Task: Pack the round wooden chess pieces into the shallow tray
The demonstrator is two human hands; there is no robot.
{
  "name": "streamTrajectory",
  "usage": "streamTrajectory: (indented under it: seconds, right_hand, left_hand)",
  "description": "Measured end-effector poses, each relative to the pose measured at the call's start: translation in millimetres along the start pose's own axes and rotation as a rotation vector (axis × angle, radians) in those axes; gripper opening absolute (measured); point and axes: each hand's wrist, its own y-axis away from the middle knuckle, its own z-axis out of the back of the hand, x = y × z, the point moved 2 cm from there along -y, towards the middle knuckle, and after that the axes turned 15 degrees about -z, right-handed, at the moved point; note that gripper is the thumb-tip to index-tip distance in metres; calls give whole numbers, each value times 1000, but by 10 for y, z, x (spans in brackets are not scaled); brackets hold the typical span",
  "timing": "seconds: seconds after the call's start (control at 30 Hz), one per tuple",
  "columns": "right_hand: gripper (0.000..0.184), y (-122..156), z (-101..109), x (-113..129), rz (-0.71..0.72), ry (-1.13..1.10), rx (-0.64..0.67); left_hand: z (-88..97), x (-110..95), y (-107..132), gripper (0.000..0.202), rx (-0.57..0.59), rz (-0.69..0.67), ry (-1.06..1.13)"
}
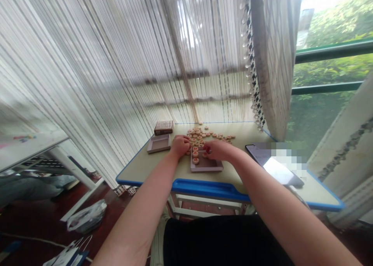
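Note:
Round wooden Chinese chess pieces [196, 132] with marked faces lie in a loose pile at the table's back middle. In front of them is a shallow open box [207, 169], with several pieces [196, 160] lined up along its left side. My right hand [217, 149] reaches over the box, its fingers pinched down on a piece near the box's back. At the pile's left edge, my left hand [180, 144] has its fingers curled against the pieces; what lies under its fingertips is hidden. An empty shallow box half [159, 143] rests left of that hand.
A brown printed box [163, 127] stands at the table's back left. On the right lies a tablet [274, 165] with a glossy screen. The table [136, 170] has a blue edge; a string curtain [175, 56] hangs behind it. Bags [87, 215] lie on the floor at left.

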Motion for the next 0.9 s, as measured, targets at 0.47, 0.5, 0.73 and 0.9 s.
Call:
streamTrajectory:
  seconds: [0.47,0.5,0.73,0.9]
  right_hand:
    - [26,120,132,206,91,-88,-101]
    - [26,145,151,246,129,-111,-124]
    - [24,205,114,370,217,-108,-119]
    - [24,202,78,361,224,-69,-136]
  left_hand:
    - [-10,10,13,27,8,-23,68]
    - [-12,13,12,26,11,-17,58]
    - [-32,42,11,25,-1,-12,39]
    - [-36,56,7,23,-21,-22,59]
